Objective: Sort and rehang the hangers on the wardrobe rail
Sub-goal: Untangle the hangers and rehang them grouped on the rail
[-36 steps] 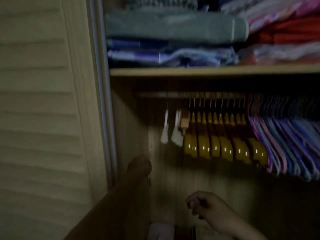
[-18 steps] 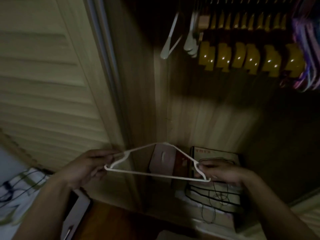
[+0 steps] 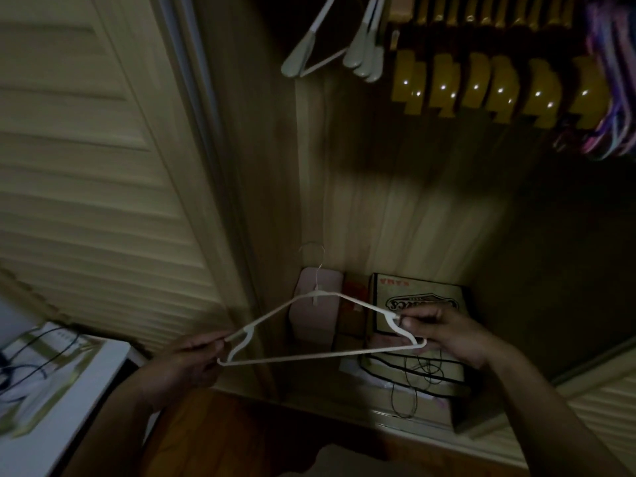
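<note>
one head-worn view looks steeply down, close, into the open wardrobe's (image 3: 395, 218) lower left corner.

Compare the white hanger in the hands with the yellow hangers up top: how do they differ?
The white hanger is thin, a slim outline; the yellow hangers look thick and glossy, with glints on their ends. The white hanger is held low, off any rail, with the left hand and right hand each at one end; the yellow hangers hang side by side at the top of the view, untouched. It is single; they form a row. Both are bare of clothes.
</note>
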`<state>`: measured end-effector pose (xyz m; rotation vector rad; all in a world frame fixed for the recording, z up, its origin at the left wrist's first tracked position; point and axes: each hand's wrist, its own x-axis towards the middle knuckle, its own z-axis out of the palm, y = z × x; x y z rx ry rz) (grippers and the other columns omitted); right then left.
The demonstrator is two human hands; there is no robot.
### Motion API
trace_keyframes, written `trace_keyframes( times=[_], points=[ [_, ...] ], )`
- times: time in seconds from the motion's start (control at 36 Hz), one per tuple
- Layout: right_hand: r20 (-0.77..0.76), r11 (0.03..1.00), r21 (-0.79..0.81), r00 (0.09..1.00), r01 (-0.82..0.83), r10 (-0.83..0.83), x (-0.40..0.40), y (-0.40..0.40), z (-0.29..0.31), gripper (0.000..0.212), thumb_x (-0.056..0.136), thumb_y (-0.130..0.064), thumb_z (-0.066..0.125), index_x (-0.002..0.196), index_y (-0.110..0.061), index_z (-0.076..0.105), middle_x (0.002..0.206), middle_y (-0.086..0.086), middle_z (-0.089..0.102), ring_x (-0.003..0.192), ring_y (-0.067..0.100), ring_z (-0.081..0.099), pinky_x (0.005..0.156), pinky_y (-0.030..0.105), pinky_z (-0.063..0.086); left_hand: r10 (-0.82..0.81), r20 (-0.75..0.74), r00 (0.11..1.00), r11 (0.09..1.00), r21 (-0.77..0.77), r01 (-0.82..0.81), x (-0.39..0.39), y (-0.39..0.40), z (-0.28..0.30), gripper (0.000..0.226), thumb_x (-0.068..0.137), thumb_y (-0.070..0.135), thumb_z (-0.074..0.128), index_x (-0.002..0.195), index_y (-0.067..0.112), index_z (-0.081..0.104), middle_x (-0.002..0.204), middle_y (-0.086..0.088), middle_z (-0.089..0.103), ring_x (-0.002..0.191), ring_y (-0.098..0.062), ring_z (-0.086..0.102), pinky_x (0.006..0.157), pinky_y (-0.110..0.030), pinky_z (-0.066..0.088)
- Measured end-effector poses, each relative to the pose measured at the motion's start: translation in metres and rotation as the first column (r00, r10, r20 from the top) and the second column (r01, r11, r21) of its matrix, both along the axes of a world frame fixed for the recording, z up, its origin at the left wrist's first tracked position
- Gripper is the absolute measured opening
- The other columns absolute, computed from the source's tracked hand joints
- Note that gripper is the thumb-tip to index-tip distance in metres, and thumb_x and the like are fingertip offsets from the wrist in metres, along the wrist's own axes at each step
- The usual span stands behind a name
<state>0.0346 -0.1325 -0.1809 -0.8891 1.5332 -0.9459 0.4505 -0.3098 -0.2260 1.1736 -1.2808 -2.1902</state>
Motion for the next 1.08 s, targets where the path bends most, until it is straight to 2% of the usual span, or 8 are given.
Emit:
trace_keyframes(
  times=[0.22,0.42,0.58,0.67,0.78,0.89,0.97,1.08],
  points=[
    [-0.017,0.995,-0.019,0.995,0.099,-0.099,-0.008,0.015,-0.003,0.022,0.087,-0.007,0.066,0.106,-0.006,0.076,0.103,0.028,0.07,0.083,0.029,0.066,0.071,0.034,0.059,-0.024,0.062,0.998,0.998,-0.06,0.028,-0.031,0.016,0.002,0.035,0.096,0.011,0.048,0.127,0.009,0.065,0.077,-0.004,0.06,0.062,-0.016,0.045,0.058,-0.027,0.03],
    [-0.009,0.99,0.013,0.99,0.138,-0.137,-0.02,0.03,0.0,0.031,0.081,-0.012,0.068,0.111,-0.006,0.074,0.104,0.018,0.074,0.087,0.023,0.072,0.07,0.03,0.059,-0.059,0.06,0.996,0.987,-0.148,0.068,-0.043,0.019,-0.004,0.035,0.094,0.013,0.052,0.126,0.012,0.066,0.074,-0.004,0.048,0.061,-0.016,0.036,0.058,-0.029,0.026],
    [-0.092,0.958,-0.025,0.954,0.286,-0.287,-0.019,0.03,0.011,0.014,0.088,-0.013,0.067,0.089,-0.02,0.08,0.095,0.014,0.075,0.076,0.017,0.071,0.06,0.028,0.058,0.126,0.644,0.754,0.859,-0.451,0.241,-0.079,0.016,-0.009,0.024,0.099,0.015,0.058,0.121,0.007,0.064,0.111,-0.022,0.067,0.089,-0.035,0.066,0.068,-0.032,0.05],
    [-0.181,0.908,-0.103,0.89,0.405,-0.418,-0.007,0.014,0.018,0.012,0.094,-0.014,0.065,0.089,-0.017,0.075,0.089,0.013,0.072,0.073,0.019,0.068,0.061,0.033,0.058,-0.065,0.471,0.879,0.944,-0.258,0.208,-0.131,0.048,0.011,0.021,0.102,0.014,0.052,0.121,0.009,0.061,0.12,-0.018,0.066,0.096,-0.029,0.067,0.083,-0.041,0.055],
    [-0.44,0.914,-0.212,0.801,0.346,-0.405,0.054,-0.018,0.026,0.012,0.096,-0.022,0.062,0.086,-0.024,0.067,0.078,-0.002,0.069,0.073,0.011,0.067,0.071,0.036,0.06,-0.107,0.0,0.994,0.994,-0.004,0.106,-0.205,0.078,0.052,0.013,0.102,0.027,0.052,0.107,0.025,0.064,0.094,0.008,0.074,0.079,-0.01,0.073,0.061,-0.029,0.058],
    [-0.636,0.924,-0.379,0.708,0.061,-0.307,0.111,-0.032,0.035,0.01,0.087,-0.022,0.06,0.095,-0.026,0.063,0.086,-0.013,0.052,0.08,-0.003,0.054,0.068,0.013,0.038,0.031,0.037,0.999,0.988,-0.151,-0.025,-0.236,0.064,0.073,0.026,0.1,0.026,0.053,0.081,0.012,0.063,0.063,-0.005,0.064,0.049,-0.008,0.062,0.043,-0.018,0.044],
    [-0.643,0.939,-0.321,0.756,-0.12,-0.123,0.113,-0.038,0.047,0.033,0.089,-0.027,0.062,0.121,-0.026,0.065,0.101,-0.018,0.053,0.103,0.003,0.054,0.086,0.018,0.039,0.101,0.173,0.98,0.963,-0.265,-0.053,-0.222,0.046,0.079,0.028,0.104,0.023,0.046,0.092,0.006,0.065,0.092,-0.02,0.068,0.084,-0.028,0.068,0.073,-0.034,0.053],
    [-0.585,0.93,-0.35,0.801,-0.108,-0.127,0.088,-0.048,0.076,0.031,0.092,-0.017,0.067,0.123,-0.022,0.066,0.117,-0.009,0.06,0.109,0.003,0.06,0.093,0.019,0.047,0.232,0.175,0.957,0.903,-0.404,-0.145,-0.181,0.018,0.097,0.029,0.105,0.017,0.043,0.077,0.022,0.052,0.07,0.002,0.058,0.049,0.0,0.06,0.047,-0.016,0.049]
  ],
)
